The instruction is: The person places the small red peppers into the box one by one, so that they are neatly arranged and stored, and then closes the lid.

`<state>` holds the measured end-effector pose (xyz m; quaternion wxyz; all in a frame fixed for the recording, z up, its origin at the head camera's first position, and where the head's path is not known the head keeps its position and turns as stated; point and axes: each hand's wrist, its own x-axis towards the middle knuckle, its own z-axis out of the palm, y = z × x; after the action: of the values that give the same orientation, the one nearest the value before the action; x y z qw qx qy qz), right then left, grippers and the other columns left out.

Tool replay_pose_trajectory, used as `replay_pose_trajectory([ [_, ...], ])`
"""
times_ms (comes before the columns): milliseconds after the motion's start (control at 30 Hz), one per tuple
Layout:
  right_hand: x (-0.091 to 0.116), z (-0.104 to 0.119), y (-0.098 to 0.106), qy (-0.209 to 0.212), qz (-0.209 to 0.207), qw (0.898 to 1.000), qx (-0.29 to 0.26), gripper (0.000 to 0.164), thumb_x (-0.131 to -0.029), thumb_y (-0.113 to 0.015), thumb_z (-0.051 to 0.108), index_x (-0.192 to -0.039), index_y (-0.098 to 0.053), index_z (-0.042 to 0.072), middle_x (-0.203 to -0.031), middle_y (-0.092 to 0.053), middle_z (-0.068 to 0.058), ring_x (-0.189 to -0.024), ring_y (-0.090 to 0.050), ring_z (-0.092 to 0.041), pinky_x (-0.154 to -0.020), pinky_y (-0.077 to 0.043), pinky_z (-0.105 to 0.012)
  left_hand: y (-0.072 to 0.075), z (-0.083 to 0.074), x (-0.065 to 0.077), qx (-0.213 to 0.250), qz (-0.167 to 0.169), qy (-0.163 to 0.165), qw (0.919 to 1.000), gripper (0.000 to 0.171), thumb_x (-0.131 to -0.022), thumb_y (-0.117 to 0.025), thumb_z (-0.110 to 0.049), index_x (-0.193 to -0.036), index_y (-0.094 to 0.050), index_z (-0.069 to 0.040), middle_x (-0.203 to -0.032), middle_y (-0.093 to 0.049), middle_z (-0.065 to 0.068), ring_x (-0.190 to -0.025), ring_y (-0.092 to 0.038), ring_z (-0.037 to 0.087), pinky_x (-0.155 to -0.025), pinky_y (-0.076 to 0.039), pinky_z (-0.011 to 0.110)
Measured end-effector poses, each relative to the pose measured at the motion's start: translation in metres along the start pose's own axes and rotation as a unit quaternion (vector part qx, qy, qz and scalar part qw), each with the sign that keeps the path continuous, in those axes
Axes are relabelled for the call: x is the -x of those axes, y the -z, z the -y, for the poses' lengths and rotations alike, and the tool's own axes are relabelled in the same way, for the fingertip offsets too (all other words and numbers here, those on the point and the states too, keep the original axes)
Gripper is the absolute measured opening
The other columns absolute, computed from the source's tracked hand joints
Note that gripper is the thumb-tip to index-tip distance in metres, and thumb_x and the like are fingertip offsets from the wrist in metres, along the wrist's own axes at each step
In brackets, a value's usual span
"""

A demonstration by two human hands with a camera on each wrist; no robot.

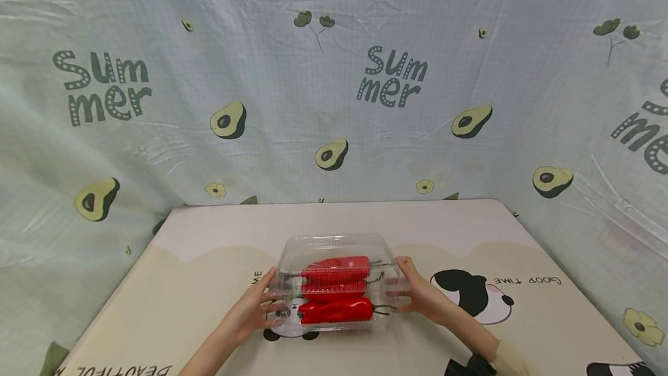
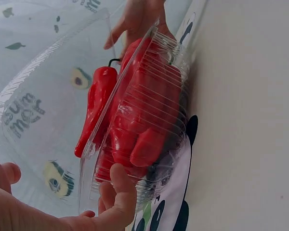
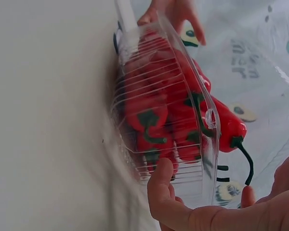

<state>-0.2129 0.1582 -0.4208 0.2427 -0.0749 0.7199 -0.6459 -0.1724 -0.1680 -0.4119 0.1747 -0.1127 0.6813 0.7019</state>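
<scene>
A clear plastic clamshell box (image 1: pixel 334 241) stands on the table in front of me, with several red peppers (image 1: pixel 336 310) inside. Its lid (image 2: pixel 33 72) is raised in the left wrist view, and the ribbed tray (image 3: pixel 135 86) holds the peppers. At the left end, my left hand (image 1: pixel 256 306) grips the box, its fingers bent against the tray side. My right hand (image 1: pixel 425 295) grips the opposite end the same way. One pepper (image 2: pixel 97 103) lies up above the tray's rim, its dark stem pointing toward the right-hand end.
The table covering (image 1: pixel 209 283) is pale, with printed cartoon dogs (image 1: pixel 472 295) and lettering. Behind it hangs a light curtain (image 1: pixel 282 132) with avocado prints, and it also runs along both sides. A black band (image 1: pixel 469 366) is on my right wrist.
</scene>
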Motion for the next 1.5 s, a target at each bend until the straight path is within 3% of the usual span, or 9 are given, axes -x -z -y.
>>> replay_pose_trajectory([
  [200,0.002,-0.002,-0.002,-0.004,-0.003,1.0,-0.002,0.049,-0.092,-0.022,0.055,-0.12,-0.012,0.017,-0.132,-0.024,-0.028,-0.115,-0.041,-0.042,-0.077,-0.048,-0.049,0.001,0.003,0.002,-0.006,0.003,0.011,0.9999,0.083,-0.085,-0.034,-0.063,-0.134,-0.018,0.003,-0.123,-0.035,0.029,-0.104,-0.047,0.035,-0.067,-0.047,0.035],
  [433,0.005,-0.001,-0.004,-0.012,-0.009,1.0,0.0,0.048,-0.091,-0.023,0.056,-0.119,-0.014,0.017,-0.131,-0.026,-0.027,-0.111,-0.045,-0.038,-0.076,-0.049,-0.043,0.003,0.007,0.005,-0.008,0.012,0.003,0.9999,0.079,-0.087,-0.034,-0.059,-0.133,-0.019,0.003,-0.124,-0.034,0.032,-0.104,-0.047,0.036,-0.071,-0.048,0.04],
  [700,0.01,-0.002,-0.005,-0.016,-0.007,1.0,0.003,0.049,-0.092,-0.023,0.055,-0.121,-0.012,0.016,-0.132,-0.027,-0.03,-0.116,-0.043,-0.044,-0.079,-0.048,-0.05,0.006,0.007,0.01,-0.017,0.041,0.007,0.999,0.078,-0.088,-0.034,-0.057,-0.134,-0.017,0.003,-0.129,-0.031,0.035,-0.108,-0.047,0.038,-0.075,-0.049,0.044],
  [933,0.016,-0.006,-0.006,-0.012,0.006,1.0,-0.005,0.049,-0.092,-0.027,0.054,-0.119,-0.012,0.016,-0.131,-0.025,-0.028,-0.119,-0.039,-0.046,-0.075,-0.048,-0.048,0.009,0.007,0.016,-0.007,0.057,0.013,0.9983,0.073,-0.089,-0.037,-0.052,-0.134,-0.018,0.003,-0.13,-0.03,0.034,-0.106,-0.047,0.035,-0.075,-0.05,0.044],
  [1067,0.02,-0.007,-0.005,-0.012,0.013,1.0,-0.008,0.052,-0.092,-0.029,0.053,-0.124,-0.01,0.016,-0.131,-0.022,-0.028,-0.117,-0.04,-0.044,-0.076,-0.049,-0.05,0.011,0.008,0.02,-0.004,0.077,0.01,0.997,0.067,-0.091,-0.036,-0.045,-0.133,-0.016,0.003,-0.13,-0.03,0.032,-0.105,-0.047,0.032,-0.077,-0.049,0.044],
  [1267,0.025,-0.007,-0.004,-0.021,0.024,0.999,-0.018,0.056,-0.092,-0.032,0.051,-0.13,-0.007,0.017,-0.133,-0.017,-0.025,-0.109,-0.047,-0.033,-0.077,-0.049,-0.05,0.013,0.008,0.023,-0.004,0.093,0.015,0.9955,0.07,-0.09,-0.04,-0.044,-0.132,-0.011,0.004,-0.133,-0.025,0.033,-0.111,-0.044,0.037,-0.08,-0.048,0.046],
  [1500,0.03,-0.007,-0.003,-0.026,0.036,0.999,-0.021,0.058,-0.092,-0.034,0.049,-0.133,-0.007,0.018,-0.133,-0.024,-0.026,-0.106,-0.051,-0.027,-0.078,-0.049,-0.049,0.016,0.009,0.027,0.001,0.114,0.01,0.9934,0.068,-0.09,-0.045,-0.035,-0.134,-0.016,0.008,-0.123,-0.039,0.021,-0.096,-0.053,0.021,-0.079,-0.049,0.044],
])
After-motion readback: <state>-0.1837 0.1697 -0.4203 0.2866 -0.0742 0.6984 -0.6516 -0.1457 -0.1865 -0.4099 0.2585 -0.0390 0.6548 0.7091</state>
